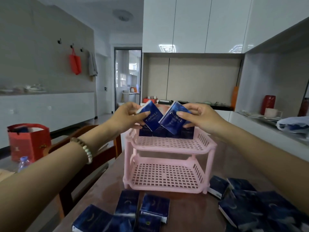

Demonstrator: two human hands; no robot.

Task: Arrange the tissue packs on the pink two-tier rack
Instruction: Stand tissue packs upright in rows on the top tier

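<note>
Brown worktop (pixel 187 213) fills btm centre. Pink rack (pixel 168 150) stands on it mid-frame, w/ a row of packs (pixel 145 132) upright along back of top tier. Loose packs lie flat on worktop: one group (pixel 128 205) btm left in front of rack, another group (pixel 260 210) btm right. Left hand (pixel 127 118), fingers curled, pinches left pack (pixel 152 117), tilted, above top tier; right hand (pixel 200 118) grips right pack (pixel 172 121), also tilted, just beside it. Bead bracelet (pixel 85 149) on left wrist.
</note>
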